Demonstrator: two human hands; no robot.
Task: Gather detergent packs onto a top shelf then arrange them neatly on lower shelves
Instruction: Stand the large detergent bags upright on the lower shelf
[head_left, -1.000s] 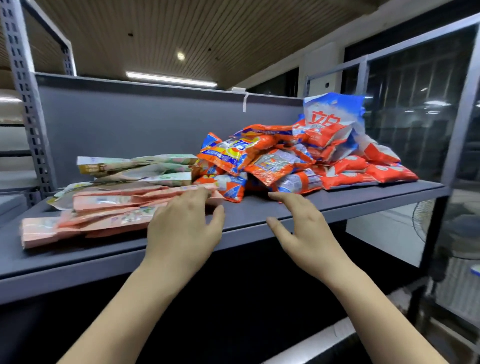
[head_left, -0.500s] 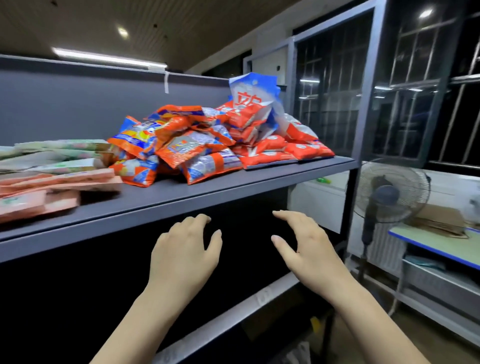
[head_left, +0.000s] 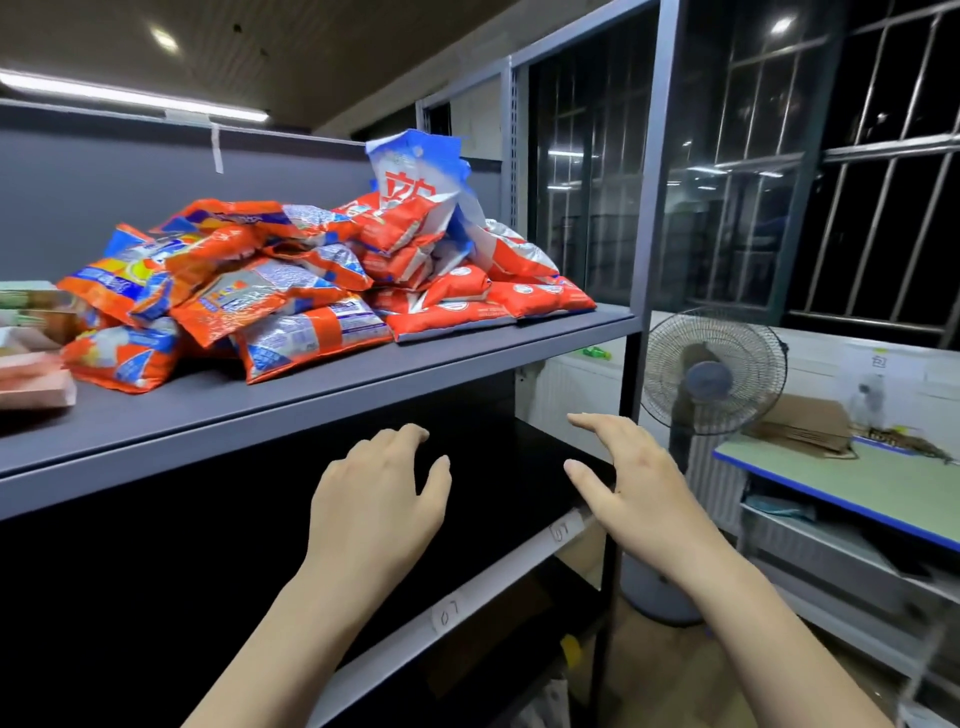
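A heap of orange, red and blue detergent packs (head_left: 311, 280) lies on the grey top shelf (head_left: 291, 410), with a blue-and-white pack (head_left: 415, 176) standing upright on the pile. Pink and green flat packs (head_left: 31, 364) lie at the shelf's left edge of view. My left hand (head_left: 379, 499) and my right hand (head_left: 634, 488) hover below the top shelf's front edge, in front of the dark lower bay. Both hands have relaxed, spread fingers and hold nothing. A lower shelf rail (head_left: 467, 608) runs beneath them.
A dark shelf upright (head_left: 631, 374) stands at the right end of the shelving. Beyond it a pedestal fan (head_left: 711, 374) stands on the floor, next to a green-topped table (head_left: 857, 483) bearing cardboard. Barred windows fill the right wall.
My hands left the top shelf and dropped below its edge to the lower bay. The view swung right, bringing the fan and table into sight. The packs have not moved.
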